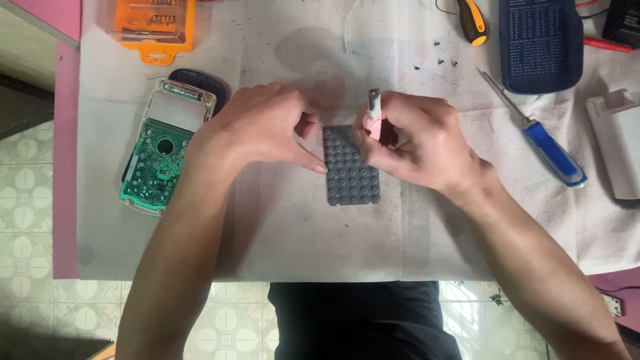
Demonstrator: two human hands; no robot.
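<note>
A grey rubber keypad sheet (351, 172) with rows of round bumps lies on the white cloth (333, 233) in the middle. My left hand (267, 127) rests at its upper left edge, thumb tip touching the sheet's left side. My right hand (417, 143) holds a small pink and white tube-like tool (374, 113) upright over the sheet's top right corner. To the left lies an opened calculator body (163, 147) with its green circuit board showing.
An orange bit case (153, 27) sits at the back left. A blue-handled screwdriver (543, 143), a yellow-handled screwdriver (472, 20), a dark blue calculator cover (540, 43), a white casing part (617, 143) and several loose small screws (437, 61) lie at the right and back.
</note>
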